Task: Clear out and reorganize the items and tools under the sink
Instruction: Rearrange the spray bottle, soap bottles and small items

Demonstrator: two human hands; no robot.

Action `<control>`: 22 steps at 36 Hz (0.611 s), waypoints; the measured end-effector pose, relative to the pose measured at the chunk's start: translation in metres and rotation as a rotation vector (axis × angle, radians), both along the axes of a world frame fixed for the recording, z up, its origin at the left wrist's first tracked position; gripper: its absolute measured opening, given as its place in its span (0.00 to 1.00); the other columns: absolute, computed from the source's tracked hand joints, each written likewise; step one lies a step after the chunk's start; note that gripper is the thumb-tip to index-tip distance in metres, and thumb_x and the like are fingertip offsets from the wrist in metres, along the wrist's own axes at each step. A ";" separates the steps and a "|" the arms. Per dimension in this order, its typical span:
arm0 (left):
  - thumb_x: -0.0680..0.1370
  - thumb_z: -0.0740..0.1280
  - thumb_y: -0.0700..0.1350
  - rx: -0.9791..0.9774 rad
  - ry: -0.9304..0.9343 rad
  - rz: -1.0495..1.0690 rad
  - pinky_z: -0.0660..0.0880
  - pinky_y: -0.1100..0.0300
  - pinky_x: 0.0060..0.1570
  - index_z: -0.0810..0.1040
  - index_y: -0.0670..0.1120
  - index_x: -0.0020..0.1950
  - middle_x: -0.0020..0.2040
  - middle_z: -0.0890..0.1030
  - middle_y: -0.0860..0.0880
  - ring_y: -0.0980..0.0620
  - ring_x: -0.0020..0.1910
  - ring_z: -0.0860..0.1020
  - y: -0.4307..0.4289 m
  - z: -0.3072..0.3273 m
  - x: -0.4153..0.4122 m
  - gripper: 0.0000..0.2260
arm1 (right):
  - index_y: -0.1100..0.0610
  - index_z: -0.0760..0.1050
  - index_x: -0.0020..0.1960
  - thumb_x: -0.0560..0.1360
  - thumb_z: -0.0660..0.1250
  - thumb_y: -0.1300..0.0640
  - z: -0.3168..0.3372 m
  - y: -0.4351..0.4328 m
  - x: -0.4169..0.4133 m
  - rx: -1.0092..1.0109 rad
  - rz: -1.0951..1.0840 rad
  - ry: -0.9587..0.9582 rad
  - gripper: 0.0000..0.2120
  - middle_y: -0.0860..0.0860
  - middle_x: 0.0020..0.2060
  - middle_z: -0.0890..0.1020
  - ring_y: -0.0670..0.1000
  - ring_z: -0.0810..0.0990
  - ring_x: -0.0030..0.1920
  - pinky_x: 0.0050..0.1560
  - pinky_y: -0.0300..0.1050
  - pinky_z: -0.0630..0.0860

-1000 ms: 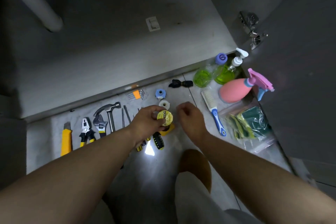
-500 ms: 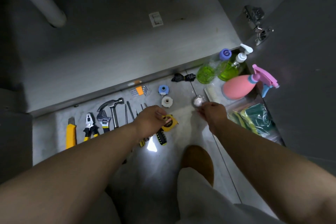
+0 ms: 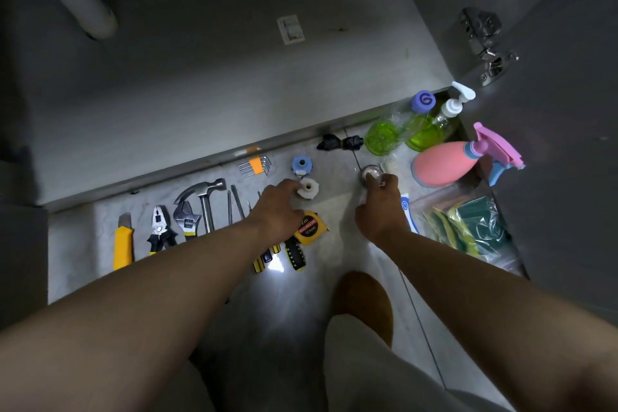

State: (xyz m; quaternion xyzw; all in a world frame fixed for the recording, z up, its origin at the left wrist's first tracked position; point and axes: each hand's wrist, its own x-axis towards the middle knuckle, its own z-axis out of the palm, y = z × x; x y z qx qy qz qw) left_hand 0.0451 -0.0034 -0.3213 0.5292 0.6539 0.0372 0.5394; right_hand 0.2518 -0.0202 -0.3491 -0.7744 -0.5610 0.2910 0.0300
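Observation:
Tools and bottles lie in a row on the pale floor in front of the open sink cabinet (image 3: pixel 200 84). My left hand (image 3: pixel 276 211) reaches forward, its fingertips touching a white plastic fitting (image 3: pixel 309 189); a yellow tape measure (image 3: pixel 311 227) lies on the floor just beside and partly under it. My right hand (image 3: pixel 379 211) pinches a small shiny round metal piece (image 3: pixel 370 173) low over the floor, and hides most of a white brush with a blue handle (image 3: pixel 408 211).
From the left lie a yellow utility knife (image 3: pixel 123 244), pliers (image 3: pixel 160 227), a wrench (image 3: pixel 186 217), a hammer (image 3: pixel 204 197) and screwdrivers (image 3: pixel 234 204). Hex keys (image 3: pixel 255 165) and a blue fitting (image 3: pixel 302 165) lie behind. Green bottles (image 3: pixel 384 135), a pink sprayer (image 3: pixel 444 164) and bagged sponges (image 3: pixel 468 224) sit right.
My left hand has set the yellow tape measure down on the floor and moved forward to the white fitting. My right hand has moved right, to beside the brush, and now pinches the shiny piece.

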 end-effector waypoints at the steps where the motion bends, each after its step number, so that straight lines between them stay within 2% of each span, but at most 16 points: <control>1: 0.79 0.65 0.38 0.004 -0.005 0.011 0.80 0.53 0.52 0.68 0.52 0.75 0.67 0.73 0.43 0.43 0.58 0.79 0.002 -0.001 0.001 0.25 | 0.57 0.64 0.75 0.73 0.65 0.64 0.000 -0.001 -0.002 0.005 0.001 -0.008 0.31 0.60 0.71 0.62 0.64 0.68 0.67 0.65 0.54 0.71; 4: 0.78 0.66 0.38 0.002 0.004 0.046 0.78 0.51 0.57 0.59 0.56 0.80 0.70 0.69 0.41 0.41 0.63 0.76 0.012 -0.005 0.005 0.33 | 0.57 0.65 0.74 0.71 0.67 0.62 0.000 -0.006 -0.011 0.086 0.060 -0.040 0.32 0.60 0.71 0.63 0.63 0.67 0.68 0.63 0.55 0.73; 7: 0.78 0.66 0.36 -0.015 0.010 0.030 0.78 0.46 0.61 0.51 0.59 0.82 0.71 0.68 0.38 0.39 0.63 0.77 0.022 -0.009 0.008 0.39 | 0.55 0.68 0.71 0.69 0.68 0.61 -0.002 -0.006 -0.020 0.160 0.165 -0.072 0.31 0.59 0.69 0.65 0.62 0.69 0.66 0.57 0.55 0.77; 9: 0.78 0.67 0.37 -0.009 0.023 -0.038 0.77 0.51 0.57 0.49 0.58 0.82 0.71 0.70 0.37 0.37 0.61 0.78 0.029 -0.012 0.009 0.40 | 0.53 0.67 0.72 0.69 0.67 0.60 -0.004 0.002 -0.020 0.183 0.194 -0.124 0.31 0.58 0.69 0.65 0.61 0.69 0.65 0.56 0.55 0.77; 12: 0.78 0.67 0.36 -0.002 0.024 -0.109 0.74 0.56 0.48 0.49 0.58 0.82 0.70 0.70 0.36 0.35 0.58 0.78 0.037 -0.015 0.011 0.40 | 0.51 0.62 0.75 0.71 0.67 0.61 -0.006 0.017 -0.011 0.089 0.203 -0.234 0.34 0.58 0.72 0.61 0.62 0.69 0.65 0.56 0.56 0.77; 15: 0.79 0.66 0.37 -0.025 0.039 -0.130 0.74 0.56 0.48 0.47 0.59 0.82 0.71 0.69 0.35 0.34 0.59 0.78 0.041 -0.017 0.014 0.41 | 0.53 0.65 0.72 0.73 0.64 0.64 -0.010 0.027 0.005 0.007 0.241 -0.277 0.28 0.57 0.71 0.62 0.62 0.70 0.63 0.53 0.56 0.77; 17: 0.79 0.66 0.37 -0.055 0.022 -0.114 0.75 0.54 0.49 0.45 0.57 0.83 0.70 0.70 0.33 0.34 0.60 0.78 0.042 -0.019 0.016 0.41 | 0.54 0.67 0.68 0.73 0.62 0.66 -0.014 0.028 0.017 0.009 0.294 -0.249 0.24 0.57 0.67 0.64 0.62 0.72 0.59 0.49 0.55 0.77; 19: 0.79 0.67 0.36 -0.075 -0.014 -0.078 0.77 0.53 0.51 0.46 0.56 0.83 0.70 0.71 0.35 0.36 0.61 0.78 0.042 -0.020 0.018 0.41 | 0.55 0.66 0.66 0.74 0.62 0.66 -0.017 0.029 0.023 0.030 0.335 -0.239 0.22 0.58 0.65 0.65 0.63 0.77 0.51 0.43 0.54 0.76; 22: 0.79 0.66 0.34 -0.081 -0.081 0.009 0.74 0.55 0.57 0.50 0.53 0.83 0.70 0.71 0.36 0.38 0.64 0.76 0.042 -0.021 0.021 0.39 | 0.53 0.66 0.63 0.75 0.64 0.62 -0.018 0.028 0.024 0.077 0.267 -0.188 0.18 0.60 0.59 0.65 0.65 0.79 0.39 0.37 0.52 0.73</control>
